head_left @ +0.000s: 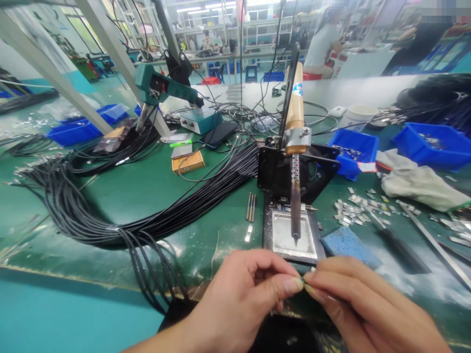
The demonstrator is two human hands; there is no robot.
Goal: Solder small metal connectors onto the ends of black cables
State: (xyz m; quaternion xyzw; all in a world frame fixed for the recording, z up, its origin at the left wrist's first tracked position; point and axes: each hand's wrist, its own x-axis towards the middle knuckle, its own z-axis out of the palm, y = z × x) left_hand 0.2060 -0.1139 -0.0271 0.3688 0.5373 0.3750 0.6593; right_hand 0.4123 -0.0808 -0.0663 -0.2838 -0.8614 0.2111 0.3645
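My left hand (245, 294) is closed in a pinch, thumb against forefinger, at the table's front edge. My right hand (368, 304) pinches too, its fingertips meeting those of the left. Between them is a tiny piece with a hint of green, too small and covered to name. Just beyond the fingertips, a soldering iron (295, 196) with a wooden handle is clamped tip down above a shallow metal tray (279, 235). To the tray's right lies a blue sponge (349, 246), close to my right hand. Left of it are a few slim metal bits (251, 207).
A thick bundle of black cables (154, 225) curves across the left side and hangs over the edge. On the right are a black-handled tool (403, 250), scattered metal connectors (353, 208), a glove (419, 184) and blue bins (358, 142). A teal heat gun (162, 86) stands behind.
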